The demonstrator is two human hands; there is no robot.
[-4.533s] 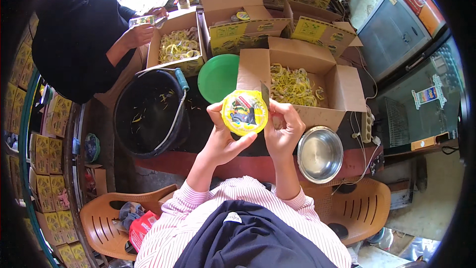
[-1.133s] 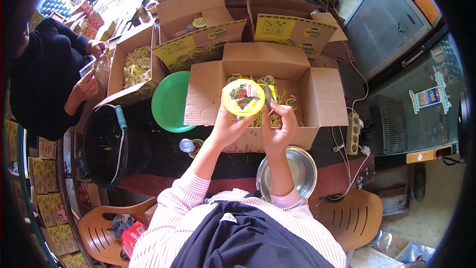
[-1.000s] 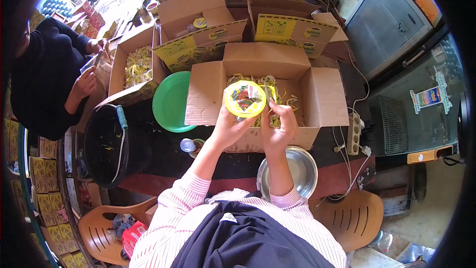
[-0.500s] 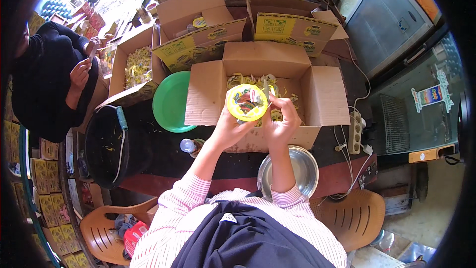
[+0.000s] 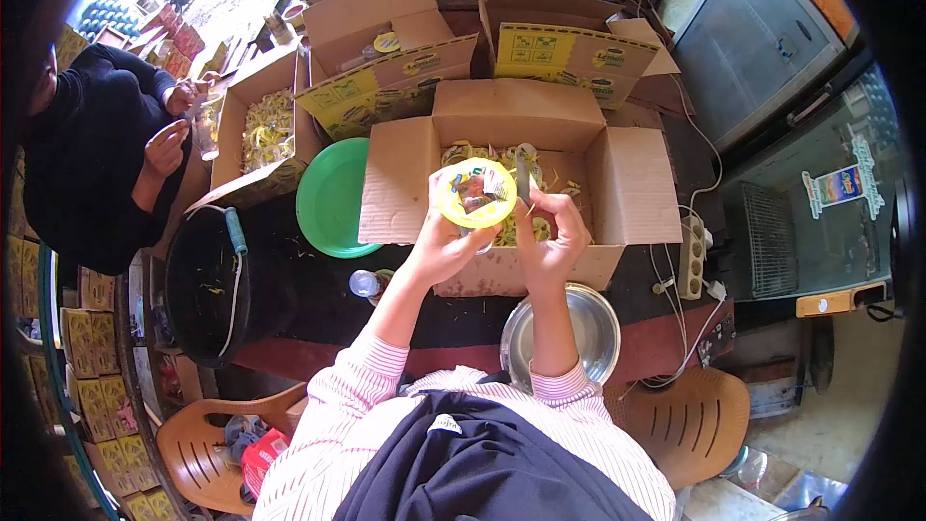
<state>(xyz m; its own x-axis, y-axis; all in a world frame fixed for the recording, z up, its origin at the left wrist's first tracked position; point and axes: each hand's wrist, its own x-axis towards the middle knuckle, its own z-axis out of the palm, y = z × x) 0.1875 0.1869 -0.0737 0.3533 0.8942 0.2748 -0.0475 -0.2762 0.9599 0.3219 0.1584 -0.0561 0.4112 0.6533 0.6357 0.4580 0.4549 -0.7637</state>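
Note:
My left hand [image 5: 446,243] is closed round a cup with a yellow printed lid [image 5: 449,195], whose top faces me. A dark flat knife blade [image 5: 523,176] stands upright beside the lid's right edge, gripped in my right hand [image 5: 553,239]; its handle is mostly hidden by the fingers. Both hands hover over the near side of an open cardboard box [image 5: 516,104]. Inside that box lie yellow and white rings and strips [image 5: 529,152], partly covered by the hands and cup.
A green basin [image 5: 333,195], a black bucket [image 5: 207,280] and a capped bottle [image 5: 367,283] stand left. A metal bowl [image 5: 603,333] sits under my right forearm. More open cartons [image 5: 550,53] stand behind. A co-worker [image 5: 106,150] handles a clear cup at far left.
The cup has shifted slightly left in my left hand and tilted a little. The blade now stands slightly apart from the rim. The co-worker's hands have moved beside a clear cup.

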